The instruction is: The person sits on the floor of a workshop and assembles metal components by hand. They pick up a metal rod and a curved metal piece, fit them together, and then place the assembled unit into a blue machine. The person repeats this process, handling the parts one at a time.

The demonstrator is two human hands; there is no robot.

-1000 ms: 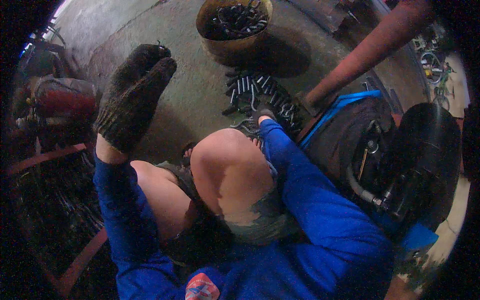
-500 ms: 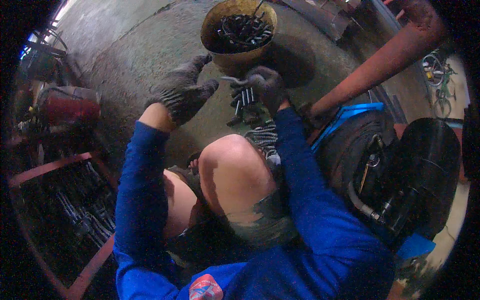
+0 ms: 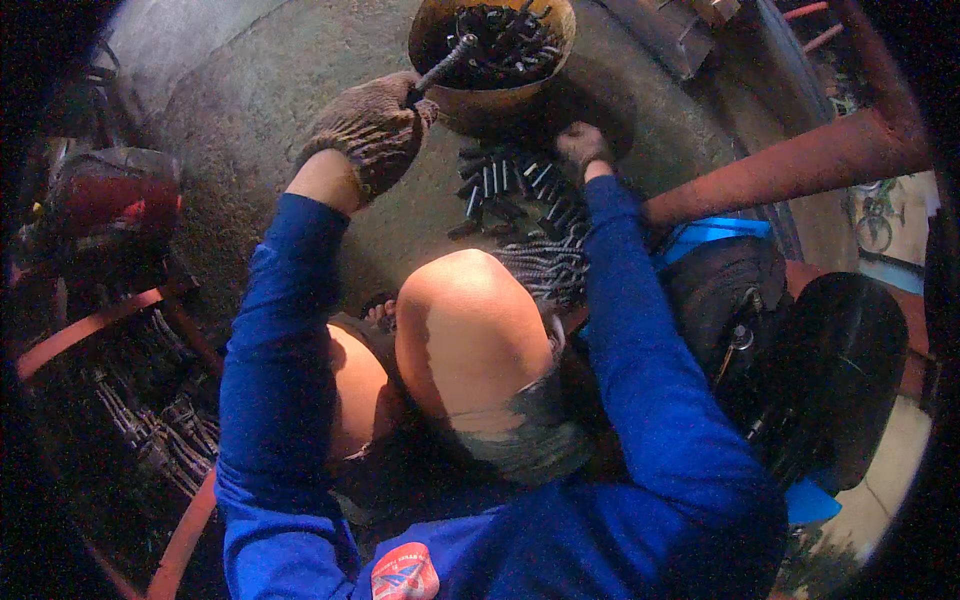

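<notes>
My left hand (image 3: 372,130), in a dark knit glove, is closed around a short ribbed metal rod (image 3: 442,70) with a shiny rounded end. The rod points up and right, overlapping the left rim of a yellowish bucket (image 3: 495,110) in view. Dark short metal pieces (image 3: 510,35) fill that bucket. At the right edge of a pile of short dark cylindrical pieces (image 3: 495,178) is my gloved right hand (image 3: 583,148). Its fingers are hidden beneath it. Longer ribbed rods (image 3: 545,262) lie side by side between that pile and my knee.
A red-brown metal beam (image 3: 780,178) slants across the right side. Beside it are a blue item (image 3: 715,235) and a dark rounded black object (image 3: 850,370). On the left stand a red container (image 3: 115,205) and a red-framed bin (image 3: 95,330) of metal rods (image 3: 150,425).
The short rod has passed from my right hand to my left, which was open before. My right hand has moved right, uncovering the pile of short pieces.
</notes>
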